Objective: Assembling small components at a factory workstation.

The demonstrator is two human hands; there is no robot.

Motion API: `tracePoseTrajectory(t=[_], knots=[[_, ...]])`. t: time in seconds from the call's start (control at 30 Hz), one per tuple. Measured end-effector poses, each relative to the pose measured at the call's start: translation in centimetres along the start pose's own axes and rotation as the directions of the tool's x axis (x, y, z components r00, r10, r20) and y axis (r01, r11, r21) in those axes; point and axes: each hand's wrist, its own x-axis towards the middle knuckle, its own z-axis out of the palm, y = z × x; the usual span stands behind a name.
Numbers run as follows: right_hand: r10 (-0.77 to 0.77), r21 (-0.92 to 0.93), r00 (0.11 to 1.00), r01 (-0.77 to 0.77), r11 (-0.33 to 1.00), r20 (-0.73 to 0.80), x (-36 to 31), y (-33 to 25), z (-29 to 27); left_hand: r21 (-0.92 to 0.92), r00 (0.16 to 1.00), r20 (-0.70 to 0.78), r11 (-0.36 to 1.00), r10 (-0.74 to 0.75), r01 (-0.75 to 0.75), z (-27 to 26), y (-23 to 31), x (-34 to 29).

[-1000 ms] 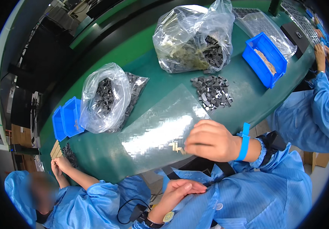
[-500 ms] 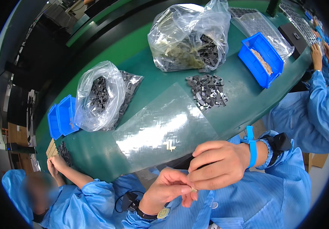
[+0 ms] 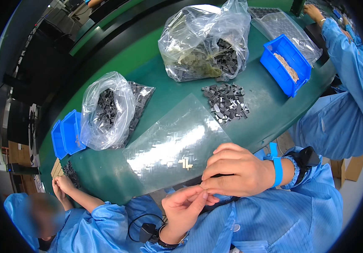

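Observation:
My left hand (image 3: 190, 205) is closed in a pinch in front of my chest, thumb against fingers. My right hand (image 3: 241, 170) reaches in over it, with its thumb and fingertips meeting the left fingertips. A tiny pale piece shows faintly between the two hands; its kind is too small to make out. Just beyond them, a few small cream-coloured strips (image 3: 185, 163) lie on a clear plastic sheet (image 3: 160, 147) spread on the green table (image 3: 147, 76). A loose pile of small black and grey plastic parts (image 3: 227, 103) sits past the sheet's far right corner.
Large clear bags of dark parts stand at the far middle (image 3: 204, 46) and left (image 3: 107, 111). A blue bin (image 3: 285, 65) with pale pieces is at right; two blue bins (image 3: 67, 133) are at left. Co-workers in blue sit at left (image 3: 93, 227) and right (image 3: 337, 122).
My hands have risen slightly toward the table edge, still fingertip to fingertip. The right co-worker's arm has stretched toward the far side. The view has shifted a little.

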Motion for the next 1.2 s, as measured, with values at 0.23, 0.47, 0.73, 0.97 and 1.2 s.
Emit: tracePoseTrajectory(t=[0.23,0.47,0.73,0.97,1.2], knots=[[0.068,0.022,0.993,-0.070,0.997,0.093,-0.2,-0.5,0.0,0.239,0.995,0.020,0.966,0.097,-0.100,-0.1,-0.3,-0.2],[0.168,0.062,0.984,-0.172,0.983,0.055,-0.3,-0.4,0.0,0.197,0.996,0.051,0.978,0.067,-0.076,-0.3,-0.5,-0.1],[0.598,0.559,0.727,-0.666,0.495,0.337,-0.7,-0.3,-0.7,0.006,0.989,-0.146,0.999,0.033,-0.033,0.0,-0.1,0.2],[0.598,0.561,0.778,-0.588,0.583,0.194,-1.2,-0.9,0.8,0.069,0.985,-0.150,0.995,0.088,-0.078,0.4,-0.6,0.2],[0.572,0.538,0.796,-0.577,0.615,0.199,-0.9,-0.9,0.4,0.013,0.970,-0.162,0.983,0.182,-0.182,0.5,-0.5,0.4]])
